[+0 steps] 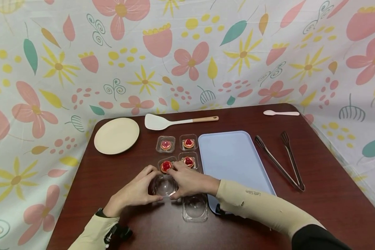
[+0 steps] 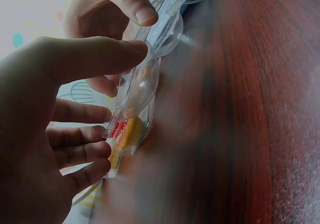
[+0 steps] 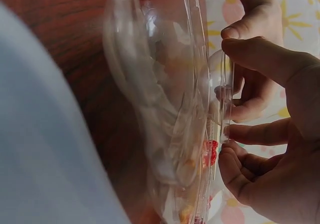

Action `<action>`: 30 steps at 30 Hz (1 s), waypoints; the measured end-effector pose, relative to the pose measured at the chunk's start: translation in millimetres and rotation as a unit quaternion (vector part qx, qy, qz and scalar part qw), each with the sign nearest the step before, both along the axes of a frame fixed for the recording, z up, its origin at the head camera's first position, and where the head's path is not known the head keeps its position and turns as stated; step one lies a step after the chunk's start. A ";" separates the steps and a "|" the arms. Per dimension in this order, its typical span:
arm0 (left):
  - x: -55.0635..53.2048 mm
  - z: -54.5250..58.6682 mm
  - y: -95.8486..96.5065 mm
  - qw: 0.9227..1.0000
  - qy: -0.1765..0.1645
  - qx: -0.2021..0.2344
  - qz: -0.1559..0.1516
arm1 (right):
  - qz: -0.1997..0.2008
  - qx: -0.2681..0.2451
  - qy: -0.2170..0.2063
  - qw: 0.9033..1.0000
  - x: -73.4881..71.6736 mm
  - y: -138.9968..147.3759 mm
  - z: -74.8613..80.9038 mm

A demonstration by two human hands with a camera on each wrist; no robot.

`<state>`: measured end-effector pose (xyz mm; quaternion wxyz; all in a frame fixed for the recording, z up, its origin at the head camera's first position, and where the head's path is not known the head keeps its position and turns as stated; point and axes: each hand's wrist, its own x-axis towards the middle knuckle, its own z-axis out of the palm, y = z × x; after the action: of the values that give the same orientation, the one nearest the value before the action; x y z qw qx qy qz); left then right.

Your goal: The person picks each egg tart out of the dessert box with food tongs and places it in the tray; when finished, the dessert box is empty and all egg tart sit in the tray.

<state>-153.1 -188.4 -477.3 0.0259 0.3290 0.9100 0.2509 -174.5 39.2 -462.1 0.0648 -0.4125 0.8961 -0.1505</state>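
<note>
Both hands hold a clear domed plastic lid (image 1: 165,185) by its opposite edges, low over the table. My left hand (image 1: 137,190) has its thumb and fingers along the left rim. The right hand (image 1: 189,180) pinches the right rim. Just beyond the lid sits a small red-topped tart (image 1: 166,167) in a clear plastic container; whether lid and container are joined cannot be told. Another red tart (image 1: 189,161) lies partly behind the right fingers, and a second domed lid (image 1: 195,207) rests below the right wrist. In the left wrist view the dome (image 2: 146,81) faces the tabletop.
Two more tarts in clear containers (image 1: 165,144) stand farther back. A blue tray (image 1: 228,152) lies to the right under the right forearm, with metal tongs (image 1: 285,163) beyond it. A cream plate (image 1: 117,136), white spatula (image 1: 157,122) and small pale spoon (image 1: 281,113) lie along the back.
</note>
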 end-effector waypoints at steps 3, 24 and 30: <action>-0.4 -1.5 -0.1 1.000 0.011 0.002 -0.004 | 0.001 0.006 0.006 1.000 0.1 -0.6 -0.5; -1.5 -6.9 -1.5 1.000 0.027 -0.012 -0.006 | 0.028 0.040 0.061 0.997 1.0 -3.5 -3.9; -0.7 -7.2 -2.8 1.000 0.025 -0.013 -0.008 | 0.030 0.039 0.053 0.997 1.9 -4.9 -5.2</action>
<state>-153.9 -191.2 -484.4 0.0094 0.3420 0.9111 0.2301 -172.6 34.3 -467.2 0.0377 -0.4434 0.8908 -0.0916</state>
